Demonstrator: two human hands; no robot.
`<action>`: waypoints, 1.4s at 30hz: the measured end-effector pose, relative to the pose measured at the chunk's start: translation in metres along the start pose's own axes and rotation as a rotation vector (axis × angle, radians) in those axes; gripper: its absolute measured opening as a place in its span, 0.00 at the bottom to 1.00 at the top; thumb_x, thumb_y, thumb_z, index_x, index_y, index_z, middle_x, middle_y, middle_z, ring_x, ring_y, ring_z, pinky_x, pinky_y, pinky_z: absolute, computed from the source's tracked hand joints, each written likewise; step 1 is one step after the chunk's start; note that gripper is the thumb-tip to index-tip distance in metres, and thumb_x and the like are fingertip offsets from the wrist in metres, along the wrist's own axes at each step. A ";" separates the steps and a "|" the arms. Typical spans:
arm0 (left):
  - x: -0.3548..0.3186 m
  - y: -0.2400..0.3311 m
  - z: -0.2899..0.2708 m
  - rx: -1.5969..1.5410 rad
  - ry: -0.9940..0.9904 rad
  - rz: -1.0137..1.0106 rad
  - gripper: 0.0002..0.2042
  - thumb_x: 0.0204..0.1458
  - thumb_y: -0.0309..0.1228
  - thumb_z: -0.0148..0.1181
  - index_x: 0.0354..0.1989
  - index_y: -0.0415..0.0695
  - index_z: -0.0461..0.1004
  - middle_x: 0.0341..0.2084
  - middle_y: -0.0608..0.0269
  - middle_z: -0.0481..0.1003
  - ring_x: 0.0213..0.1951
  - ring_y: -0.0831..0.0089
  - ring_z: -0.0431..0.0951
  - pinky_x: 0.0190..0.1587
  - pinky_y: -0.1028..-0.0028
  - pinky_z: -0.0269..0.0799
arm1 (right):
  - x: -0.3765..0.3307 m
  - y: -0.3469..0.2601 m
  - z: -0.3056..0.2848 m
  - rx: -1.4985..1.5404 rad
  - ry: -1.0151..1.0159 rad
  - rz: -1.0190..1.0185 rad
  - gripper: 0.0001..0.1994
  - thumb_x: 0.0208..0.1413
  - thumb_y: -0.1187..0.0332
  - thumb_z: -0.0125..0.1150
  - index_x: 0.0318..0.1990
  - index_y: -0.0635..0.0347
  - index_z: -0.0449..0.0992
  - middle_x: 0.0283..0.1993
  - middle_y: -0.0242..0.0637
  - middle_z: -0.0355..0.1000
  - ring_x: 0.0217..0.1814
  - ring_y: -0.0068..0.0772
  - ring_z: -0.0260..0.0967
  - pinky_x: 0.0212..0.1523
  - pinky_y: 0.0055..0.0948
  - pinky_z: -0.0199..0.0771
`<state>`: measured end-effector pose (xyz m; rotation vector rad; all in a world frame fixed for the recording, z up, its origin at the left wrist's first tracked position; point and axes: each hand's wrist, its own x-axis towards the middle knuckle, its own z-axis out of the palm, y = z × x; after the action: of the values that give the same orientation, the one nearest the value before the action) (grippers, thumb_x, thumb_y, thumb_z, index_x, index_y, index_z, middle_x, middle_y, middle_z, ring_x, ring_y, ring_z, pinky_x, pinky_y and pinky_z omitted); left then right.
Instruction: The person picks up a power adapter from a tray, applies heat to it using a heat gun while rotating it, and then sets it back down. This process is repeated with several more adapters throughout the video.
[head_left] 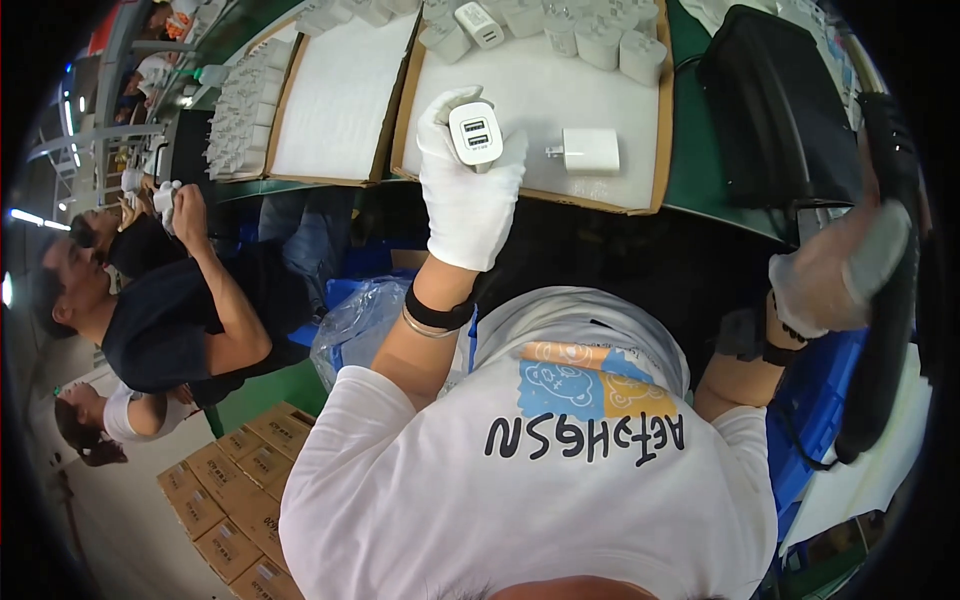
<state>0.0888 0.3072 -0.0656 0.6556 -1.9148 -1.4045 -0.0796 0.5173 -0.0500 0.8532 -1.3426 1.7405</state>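
Observation:
My left hand (462, 195), in a white glove, is closed around a white USB charger (474, 133). The charger's face with two ports is turned up, and the hand hovers over the near edge of a shallow cardboard tray (660, 150) lined with white foam. To the right of that hand, a second white charger (591, 151) lies on the foam with its prongs pointing left. Out at the far right, my gloved right hand (835, 265) is smeared by motion beside a long black padded bar (890, 330). Whether it holds anything is hidden by the blur.
Several white chargers (598, 42) stand along the tray's far side. A second foam-lined tray (335, 110) is to the left, beside rows of chargers (245, 115). A black box-shaped object (765, 110) stands right. Co-workers (180, 320) are at left, near stacked cartons (235, 490).

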 end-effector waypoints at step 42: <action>0.025 -0.009 0.010 0.222 -0.400 0.154 0.23 0.38 0.17 0.57 0.46 0.42 0.64 0.38 0.61 0.68 0.38 0.72 0.70 0.41 0.75 0.68 | 0.000 0.018 0.006 -0.423 -0.164 -0.470 0.23 0.42 0.74 0.67 0.48 0.67 0.69 0.44 0.46 0.71 0.47 0.50 0.70 0.50 0.38 0.70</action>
<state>0.0651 0.2928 -0.0703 0.3313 -2.4043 -1.3082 -0.0944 0.5088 -0.0572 0.9813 -1.4082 0.9998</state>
